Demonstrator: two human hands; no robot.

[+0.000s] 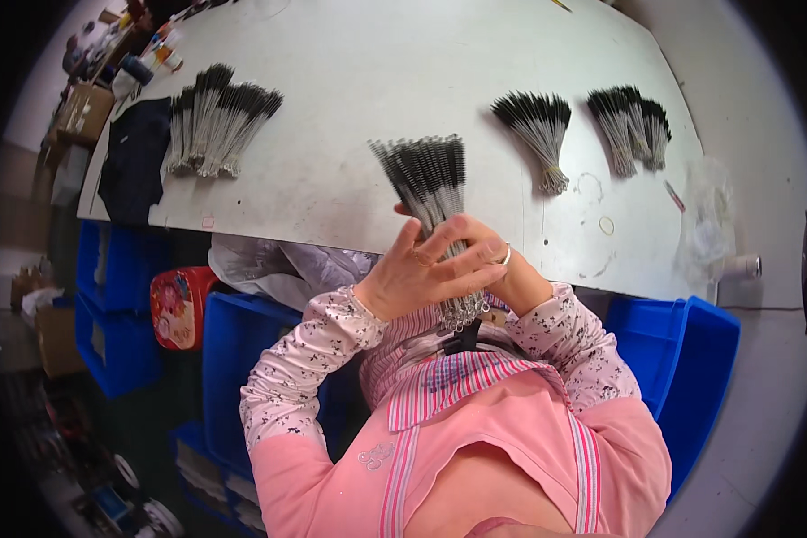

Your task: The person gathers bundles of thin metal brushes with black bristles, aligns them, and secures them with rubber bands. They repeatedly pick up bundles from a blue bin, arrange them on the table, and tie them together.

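Upright between my two hands stands a thick bundle of thin wire brushes [430,175], black bristles at the top and small wire loops at the bottom. My left hand [426,266] is wrapped across its front, fingers over the wire stems. From the right, my right hand [514,276] closes round the same bundle; part of it is hidden behind the brushes and the left fingers. The bundle is held just over the table's near edge, in front of my striped apron.
On the white table [350,99] lie more brush bundles: several at the left [220,121], a single banded bundle [540,134] and a further group [632,130] at the right. A rubber band [606,225], a red pen [674,196] and clear plastic [710,215] lie nearby. Blue bins [668,359] stand below.
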